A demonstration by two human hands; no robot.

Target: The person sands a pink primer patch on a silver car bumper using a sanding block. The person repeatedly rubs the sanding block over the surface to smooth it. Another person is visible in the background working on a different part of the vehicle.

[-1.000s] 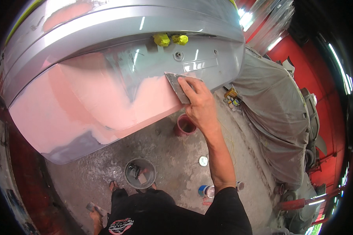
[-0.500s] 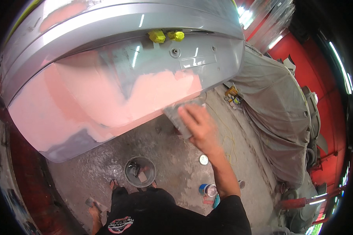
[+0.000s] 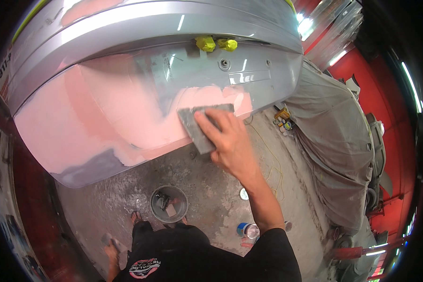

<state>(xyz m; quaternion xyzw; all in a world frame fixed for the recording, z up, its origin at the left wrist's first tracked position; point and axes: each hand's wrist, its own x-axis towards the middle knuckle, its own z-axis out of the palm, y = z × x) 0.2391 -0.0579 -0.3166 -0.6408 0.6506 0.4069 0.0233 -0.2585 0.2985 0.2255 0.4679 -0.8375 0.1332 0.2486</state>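
My right hand (image 3: 230,141) is closed on a grey, flat filler spreader (image 3: 191,121), fingers stretched along its face. The spreader lies over the lower edge of a silver car panel (image 3: 284,70), by a broad coat of pink body filler (image 3: 108,105). Its contact with the filler is partly hidden under the blade. A glossier pink patch (image 3: 239,99) shows just right of it. Low at the left, my left hand (image 3: 112,254) grips a flat greyish plate (image 3: 120,245); its details are too small to make out.
Yellow-wrapped parts (image 3: 205,43) stick out of the panel. On the concrete floor stand a bucket (image 3: 185,207) with things in it, a blue-and-white can (image 3: 243,229) and a round lid (image 3: 244,193). A yellow cord (image 3: 281,176) trails near a grey-covered vehicle (image 3: 338,136).
My right hand has moved left and slightly up with the spreader, from beside the panel's lower edge onto the pink filler. The left hand stays low. The view has shifted slightly.
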